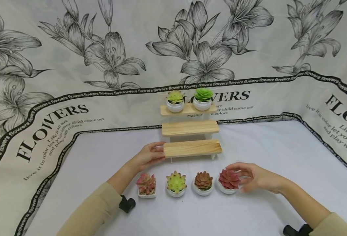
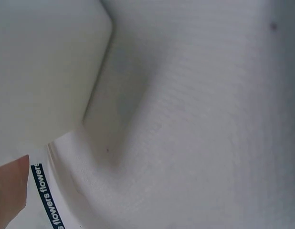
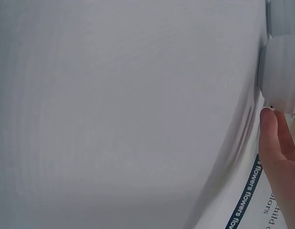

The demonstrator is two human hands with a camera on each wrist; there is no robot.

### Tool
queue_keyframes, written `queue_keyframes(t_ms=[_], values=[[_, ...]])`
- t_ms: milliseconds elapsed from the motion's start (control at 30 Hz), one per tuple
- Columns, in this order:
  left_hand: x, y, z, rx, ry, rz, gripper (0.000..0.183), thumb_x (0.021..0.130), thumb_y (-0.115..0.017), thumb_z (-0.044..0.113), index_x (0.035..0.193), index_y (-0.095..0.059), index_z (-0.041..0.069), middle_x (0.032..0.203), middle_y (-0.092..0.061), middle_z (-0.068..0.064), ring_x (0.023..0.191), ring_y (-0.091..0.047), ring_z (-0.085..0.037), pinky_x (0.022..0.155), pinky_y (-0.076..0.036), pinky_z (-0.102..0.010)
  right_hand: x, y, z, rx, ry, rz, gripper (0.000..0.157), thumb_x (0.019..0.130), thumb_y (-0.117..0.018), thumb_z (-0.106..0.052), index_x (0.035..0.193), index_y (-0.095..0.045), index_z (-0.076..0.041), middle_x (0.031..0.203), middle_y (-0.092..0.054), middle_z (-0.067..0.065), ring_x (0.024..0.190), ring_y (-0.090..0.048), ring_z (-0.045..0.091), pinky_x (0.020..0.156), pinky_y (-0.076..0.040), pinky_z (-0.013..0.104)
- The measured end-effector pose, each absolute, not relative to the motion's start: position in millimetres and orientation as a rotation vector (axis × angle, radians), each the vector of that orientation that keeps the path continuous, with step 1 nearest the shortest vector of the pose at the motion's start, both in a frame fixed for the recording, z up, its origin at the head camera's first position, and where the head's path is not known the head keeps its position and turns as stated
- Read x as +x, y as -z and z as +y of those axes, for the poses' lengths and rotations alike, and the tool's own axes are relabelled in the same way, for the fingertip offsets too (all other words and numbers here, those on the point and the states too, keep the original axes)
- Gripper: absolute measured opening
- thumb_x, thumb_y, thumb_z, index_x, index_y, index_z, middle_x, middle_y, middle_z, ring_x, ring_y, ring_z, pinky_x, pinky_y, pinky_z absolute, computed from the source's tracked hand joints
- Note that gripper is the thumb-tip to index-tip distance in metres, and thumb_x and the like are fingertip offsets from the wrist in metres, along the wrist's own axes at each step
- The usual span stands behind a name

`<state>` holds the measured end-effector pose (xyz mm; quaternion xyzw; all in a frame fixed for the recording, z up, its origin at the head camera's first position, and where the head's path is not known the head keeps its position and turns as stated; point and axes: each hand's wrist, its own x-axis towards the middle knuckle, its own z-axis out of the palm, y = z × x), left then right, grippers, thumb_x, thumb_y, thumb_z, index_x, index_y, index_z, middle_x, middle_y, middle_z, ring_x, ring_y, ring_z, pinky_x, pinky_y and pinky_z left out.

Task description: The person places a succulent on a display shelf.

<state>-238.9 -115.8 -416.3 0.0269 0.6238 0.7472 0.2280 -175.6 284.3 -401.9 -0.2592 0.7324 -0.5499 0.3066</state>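
My left hand (image 1: 147,155) grips the left end of the lowest board of a three-tier wooden shelf stand (image 1: 192,148). Curled fingers of my right hand (image 1: 257,177) are round the right side of a red succulent in a white pot (image 1: 228,181); in the right wrist view a fingertip (image 3: 267,117) lies at the rim of a white pot (image 3: 281,74). Left of it, in a row, stand a brown succulent (image 1: 203,181), a yellow-green one (image 1: 176,183) and a pink one in a square pot (image 1: 146,185). A blurred white block (image 2: 47,71) fills the left wrist view's corner.
On the top board (image 1: 188,111) sit a yellowish succulent (image 1: 175,100) and a bright green one (image 1: 203,98), both in white pots. A white cloth (image 1: 102,157) covers the table. Behind hangs a flower-printed curtain (image 1: 126,108) with black lettered bands.
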Motion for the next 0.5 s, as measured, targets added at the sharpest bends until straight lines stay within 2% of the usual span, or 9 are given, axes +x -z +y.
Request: queue_keyframes(t_ms=[200, 400, 500], values=[[-238, 416, -117, 0.072, -2.056, 1.718, 0.056, 0.089, -0.052, -0.011, 0.141, -0.032, -0.004, 0.122, -0.049, -0.02, 0.089, -0.06, -0.013, 0.081, -0.053, -0.024, -175, 408, 277, -0.638, 1.479, 1.924, 0.069, 0.073, -0.073, 0.005, 0.133, -0.039, 0.004, 0.128, -0.048, 0.015, 0.113, -0.051, 0.011, 0.089, -0.05, 0.03], [-240, 417, -115, 0.04, -2.049, 1.73, 0.056, 0.088, -0.053, -0.011, 0.141, -0.034, -0.002, 0.123, -0.05, -0.02, 0.09, -0.06, -0.014, 0.081, -0.054, -0.025, -175, 410, 270, -0.621, 1.497, 1.914, 0.064, 0.07, -0.074, 0.006, 0.127, -0.044, 0.002, 0.121, -0.054, 0.014, 0.105, -0.056, 0.02, 0.083, -0.053, 0.035], [-239, 419, -117, 0.046, -2.052, 1.736, 0.056, 0.088, -0.053, -0.01, 0.141, -0.035, -0.001, 0.124, -0.049, -0.021, 0.091, -0.06, -0.015, 0.083, -0.053, -0.026, -176, 410, 267, -0.628, 1.485, 1.921, 0.064, 0.069, -0.075, 0.005, 0.125, -0.044, 0.002, 0.12, -0.056, 0.012, 0.104, -0.056, 0.019, 0.083, -0.053, 0.032]])
